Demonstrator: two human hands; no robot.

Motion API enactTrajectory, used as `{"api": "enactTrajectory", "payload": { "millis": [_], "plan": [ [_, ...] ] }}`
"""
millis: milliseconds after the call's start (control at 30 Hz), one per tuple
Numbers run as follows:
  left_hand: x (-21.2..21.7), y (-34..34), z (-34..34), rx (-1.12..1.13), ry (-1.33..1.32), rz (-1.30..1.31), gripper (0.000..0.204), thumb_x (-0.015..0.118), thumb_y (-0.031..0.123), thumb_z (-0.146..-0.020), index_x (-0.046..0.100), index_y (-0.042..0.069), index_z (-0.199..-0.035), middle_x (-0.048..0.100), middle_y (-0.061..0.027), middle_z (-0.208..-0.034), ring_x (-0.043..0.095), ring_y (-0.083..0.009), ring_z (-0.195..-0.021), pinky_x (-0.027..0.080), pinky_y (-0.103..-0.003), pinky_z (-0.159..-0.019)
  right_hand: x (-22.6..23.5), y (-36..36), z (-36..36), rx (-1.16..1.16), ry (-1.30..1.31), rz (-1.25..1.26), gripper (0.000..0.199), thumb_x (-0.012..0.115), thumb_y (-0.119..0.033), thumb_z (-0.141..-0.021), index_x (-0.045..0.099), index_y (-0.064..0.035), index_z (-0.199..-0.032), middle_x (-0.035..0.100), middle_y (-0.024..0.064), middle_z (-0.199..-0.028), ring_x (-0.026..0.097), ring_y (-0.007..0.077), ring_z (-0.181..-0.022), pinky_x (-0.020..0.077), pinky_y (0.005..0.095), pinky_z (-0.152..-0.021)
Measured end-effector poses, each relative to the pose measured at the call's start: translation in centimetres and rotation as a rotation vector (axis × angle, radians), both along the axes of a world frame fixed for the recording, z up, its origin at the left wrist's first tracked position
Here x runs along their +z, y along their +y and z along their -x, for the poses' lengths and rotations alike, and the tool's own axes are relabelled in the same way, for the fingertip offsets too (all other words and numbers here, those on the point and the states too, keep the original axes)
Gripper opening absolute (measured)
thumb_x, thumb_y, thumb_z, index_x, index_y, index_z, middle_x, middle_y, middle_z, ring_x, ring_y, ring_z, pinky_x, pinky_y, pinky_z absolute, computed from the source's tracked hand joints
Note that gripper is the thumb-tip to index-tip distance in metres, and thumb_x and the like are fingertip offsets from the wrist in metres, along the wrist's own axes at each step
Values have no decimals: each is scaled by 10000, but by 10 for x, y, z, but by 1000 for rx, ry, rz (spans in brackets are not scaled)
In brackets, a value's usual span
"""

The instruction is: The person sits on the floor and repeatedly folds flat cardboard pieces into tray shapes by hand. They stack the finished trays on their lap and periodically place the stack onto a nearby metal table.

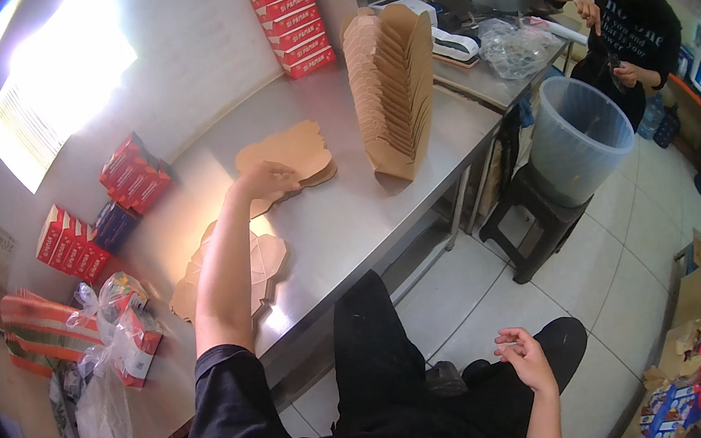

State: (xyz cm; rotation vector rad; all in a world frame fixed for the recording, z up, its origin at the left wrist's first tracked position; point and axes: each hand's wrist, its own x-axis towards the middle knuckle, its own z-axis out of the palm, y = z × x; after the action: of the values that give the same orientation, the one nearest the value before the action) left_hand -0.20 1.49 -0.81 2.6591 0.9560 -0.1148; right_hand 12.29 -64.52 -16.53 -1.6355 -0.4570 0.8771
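My left hand reaches over the steel table and rests at the near edge of flat brown cardboard box blanks. Its fingers point right, stretched out along the card. Under my left forearm lies another pile of flat cardboard blanks with creased, scalloped outlines. To the right of these stands a tall nested stack of folded cardboard trays. Above my right thigh, away from the table, hovers my right hand. Its fingers are loosely bent and apart, with nothing in them.
Red printed boxes rise in a column at the table's back; more red boxes lean along the wall. Plastic bags lie at left. A clear bucket sits on a black stool. Behind it a co-worker stands.
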Motion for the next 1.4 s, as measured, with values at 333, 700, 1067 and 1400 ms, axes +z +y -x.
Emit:
{"api": "enactTrajectory", "payload": {
  "millis": [333,700,1067,1400],
  "plan": [
    [-7,34,22,354,-472,-446,440,704,413,-956,722,111,-1275,723,-219,-1213,687,-391,-1109,540,-456,-975,-2,-9,8,-13,111,-47,367,676,-54,-984,582,3,-1335,690,135,-1238,715,194,-1006,573,322,-882],
    [95,-262,63,256,-1524,241,334,689,152,-1022,656,-29,-1300,723,-66,-1161,665,-158,-1089,518,-314,-952,14,8,14,-258,-31,-339,390,659,5,-968,559,8,-1344,661,139,-1254,716,205,-979,583,330,-862],
    [-46,-391,19,376,-1048,1569,683,605,58,-1020,260,97,-1608,557,-119,-1381,581,-235,-1274,535,-358,-1008,108,48,63,151,-1314,-1,623,872,-289,-810,650,-176,-1381,612,61,-1453,522,330,-1408,364,575,-1181],
    [-21,-383,29,-204,-567,635,361,808,215,-930,727,-12,-1200,749,-153,-1091,705,-174,-983,556,-310,-872,112,14,17,-302,-631,-38,367,810,-135,-899,664,3,-1206,770,175,-1038,763,292,-960,581,348,-824]
  ]
}}
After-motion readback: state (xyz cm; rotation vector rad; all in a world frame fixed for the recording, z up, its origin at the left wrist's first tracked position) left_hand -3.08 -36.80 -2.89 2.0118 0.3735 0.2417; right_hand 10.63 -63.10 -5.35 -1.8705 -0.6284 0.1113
